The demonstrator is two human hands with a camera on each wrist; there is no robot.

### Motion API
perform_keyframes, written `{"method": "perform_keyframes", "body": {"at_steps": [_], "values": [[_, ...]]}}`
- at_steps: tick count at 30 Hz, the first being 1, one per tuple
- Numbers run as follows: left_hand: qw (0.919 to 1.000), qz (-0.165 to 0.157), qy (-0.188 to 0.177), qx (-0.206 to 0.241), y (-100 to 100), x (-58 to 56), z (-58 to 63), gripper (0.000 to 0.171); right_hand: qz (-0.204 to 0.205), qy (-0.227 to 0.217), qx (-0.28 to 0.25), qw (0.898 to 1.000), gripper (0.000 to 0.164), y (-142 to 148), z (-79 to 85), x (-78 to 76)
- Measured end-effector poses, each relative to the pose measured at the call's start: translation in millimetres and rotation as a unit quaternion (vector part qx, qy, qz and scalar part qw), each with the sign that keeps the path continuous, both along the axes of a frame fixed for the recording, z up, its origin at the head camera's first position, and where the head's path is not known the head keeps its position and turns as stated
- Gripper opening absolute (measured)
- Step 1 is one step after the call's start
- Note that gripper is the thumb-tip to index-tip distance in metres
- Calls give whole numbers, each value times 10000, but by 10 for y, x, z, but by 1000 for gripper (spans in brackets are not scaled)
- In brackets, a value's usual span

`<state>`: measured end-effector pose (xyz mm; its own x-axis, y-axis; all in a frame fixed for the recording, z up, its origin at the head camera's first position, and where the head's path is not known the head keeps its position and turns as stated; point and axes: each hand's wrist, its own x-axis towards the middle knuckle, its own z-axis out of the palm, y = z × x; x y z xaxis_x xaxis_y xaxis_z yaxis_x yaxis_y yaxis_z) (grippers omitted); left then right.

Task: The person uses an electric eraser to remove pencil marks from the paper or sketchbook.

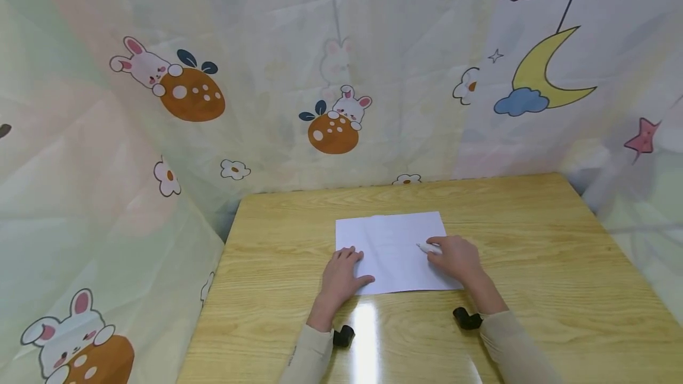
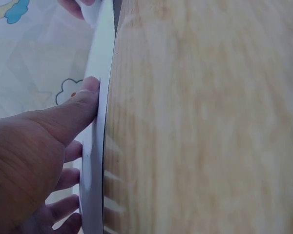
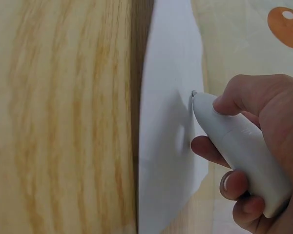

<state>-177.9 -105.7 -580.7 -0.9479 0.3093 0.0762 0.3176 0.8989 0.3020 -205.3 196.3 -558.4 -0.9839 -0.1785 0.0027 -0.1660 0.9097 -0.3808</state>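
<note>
A white sheet of paper (image 1: 395, 253) lies on the wooden table. My left hand (image 1: 341, 274) rests with spread fingers on its left side, the thumb near the front edge. In the left wrist view the left hand (image 2: 34, 161) holds the sheet down flat. My right hand (image 1: 459, 259) grips a thick white correction pen (image 1: 430, 248) over the right side of the paper. The right wrist view shows the correction pen (image 3: 239, 146) between thumb and curled fingers, its small metal tip pointing at the paper (image 3: 171, 122). Whether the tip touches the sheet I cannot tell.
The wooden table (image 1: 277, 253) extends around the paper on all sides. Behind it hangs a printed cloth (image 1: 267, 76) with rabbits, flowers and a moon. A black wrist device (image 1: 344, 336) sits at the left cuff, another black device (image 1: 466, 318) at the right.
</note>
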Motion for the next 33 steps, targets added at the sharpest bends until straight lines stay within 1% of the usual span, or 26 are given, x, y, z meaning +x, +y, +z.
{"method": "perform_keyframes", "body": {"at_steps": [5, 11, 14, 18, 23, 29, 33], "values": [[9999, -45, -83, -46, 8, 10, -7, 68, 29, -18, -8, 10000, 34, 6, 24, -3], [10000, -36, -43, -24, 21, -16, 10, 67, 58, 348, -21, 9994, 33, 21, 102, -33], [10000, -29, -47, -48, 24, -35, 21, 68, 76, 367, 92, 9993, 33, 30, 144, -36], [9999, -24, -74, -83, 23, -44, 21, 69, 121, 294, 132, 9994, 33, 25, 136, -32], [9999, -61, -65, -112, 23, -43, 4, 69, 37, 287, 77, 9996, 32, 10, 95, -16], [9999, -50, -86, -109, 17, -19, 7, 68, 82, 297, 116, 9995, 33, 8, 39, -10], [9999, -55, -71, -66, -1, -3, 15, 68, 112, 313, 138, 9994, 33, -23, 43, -9]]}}
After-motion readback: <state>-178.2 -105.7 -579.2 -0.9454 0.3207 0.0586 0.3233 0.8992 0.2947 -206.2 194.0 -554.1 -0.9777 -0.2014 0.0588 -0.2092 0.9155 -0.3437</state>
